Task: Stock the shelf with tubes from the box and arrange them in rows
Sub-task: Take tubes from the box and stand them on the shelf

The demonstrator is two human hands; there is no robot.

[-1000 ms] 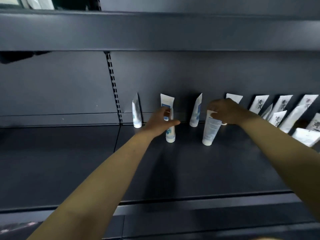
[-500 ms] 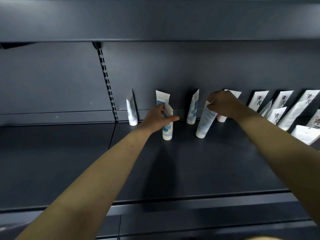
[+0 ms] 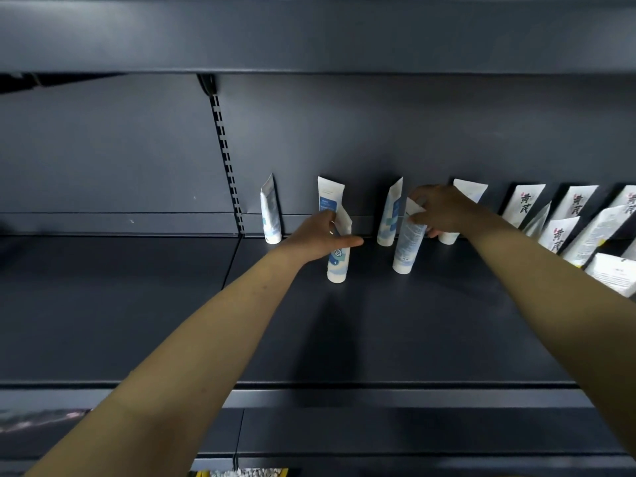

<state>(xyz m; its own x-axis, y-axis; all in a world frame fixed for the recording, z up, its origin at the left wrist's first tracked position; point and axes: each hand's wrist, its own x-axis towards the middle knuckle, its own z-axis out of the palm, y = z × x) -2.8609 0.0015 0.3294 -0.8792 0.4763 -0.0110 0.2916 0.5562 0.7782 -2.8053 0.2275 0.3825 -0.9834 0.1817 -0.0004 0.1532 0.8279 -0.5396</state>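
While both front tubes stand cap-down on the shelf (image 3: 378,321), right of the slotted upright (image 3: 227,166), your hands are both occupied. Your left hand (image 3: 320,239) grips the front tube nearer the upright (image 3: 337,263) around its upper half. Your right hand (image 3: 444,210) pinches the crimped top of the front tube farther from it (image 3: 407,246), which leans away from the upright.

Risk: that lean. Released tilted, it likely topples onto the back-row tube third from the upright (image 3: 390,215). Small caps, tall bodies: judged tippy.
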